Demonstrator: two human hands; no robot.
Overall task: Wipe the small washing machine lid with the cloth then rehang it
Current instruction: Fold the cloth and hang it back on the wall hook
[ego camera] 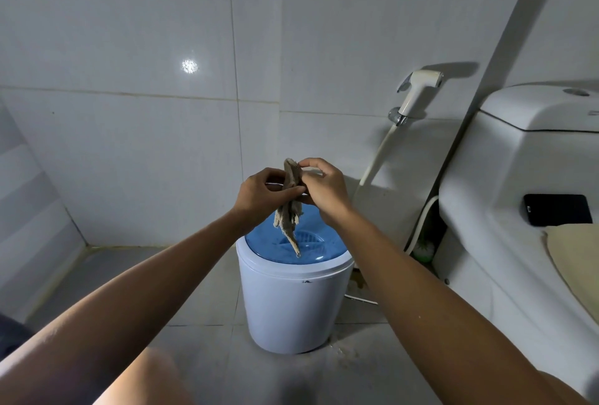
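A small white washing machine (291, 304) stands on the floor in the middle of the view, with a translucent blue lid (319, 250) on top. Both hands hold a beige, frayed cloth (288, 220) in the air just above the lid. My left hand (259, 194) pinches the cloth from the left. My right hand (324, 187) grips its upper end from the right. The cloth hangs down in a narrow strip, and its tip dangles over the lid's centre.
A white toilet (518, 210) stands at the right, with a black phone (557, 210) and a beige cloth (577, 262) on it. A bidet sprayer (418, 93) with a hose hangs on the tiled wall. Grey floor tiles (207, 291) surround the machine.
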